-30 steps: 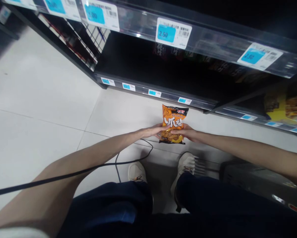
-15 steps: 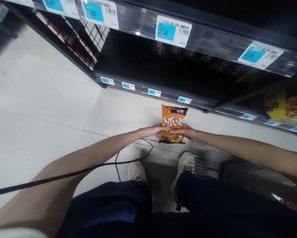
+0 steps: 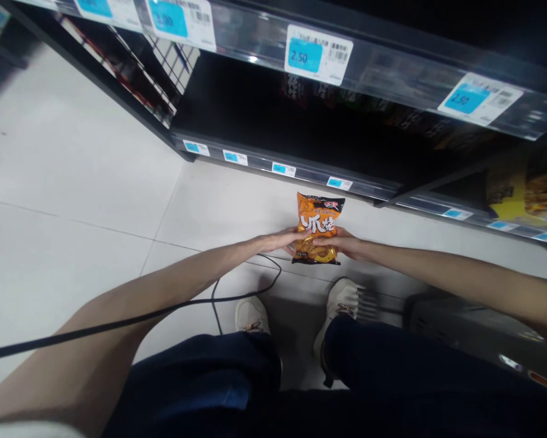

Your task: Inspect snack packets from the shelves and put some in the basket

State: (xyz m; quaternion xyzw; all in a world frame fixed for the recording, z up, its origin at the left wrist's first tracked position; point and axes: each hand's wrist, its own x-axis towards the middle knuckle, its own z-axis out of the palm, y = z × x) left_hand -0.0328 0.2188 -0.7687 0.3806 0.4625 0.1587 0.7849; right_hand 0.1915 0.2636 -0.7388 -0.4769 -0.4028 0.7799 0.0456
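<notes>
An orange and black snack bag [image 3: 317,225] with large white characters is held upright in front of me, its printed front facing up to the camera. My left hand [image 3: 286,239] grips its left edge, the thumb lying across the front. On the opposite edge my right hand [image 3: 347,242] holds it the same way, thumb on the front. The other fingers of both hands are mostly hidden behind the bag. Just beyond the bag runs the bottom shelf's front edge [image 3: 307,176], which the bag does not touch.
A dark store shelf [image 3: 246,109] with price tags spans the far side, with dim packets [image 3: 296,90] deep inside. Yellow packaging [image 3: 510,188] stands at the right. A black cable [image 3: 163,313] crosses my left arm. A dark grey case [image 3: 465,334] sits beside my right leg.
My hands and the bag keep the same pose. The view has shifted very slightly.
</notes>
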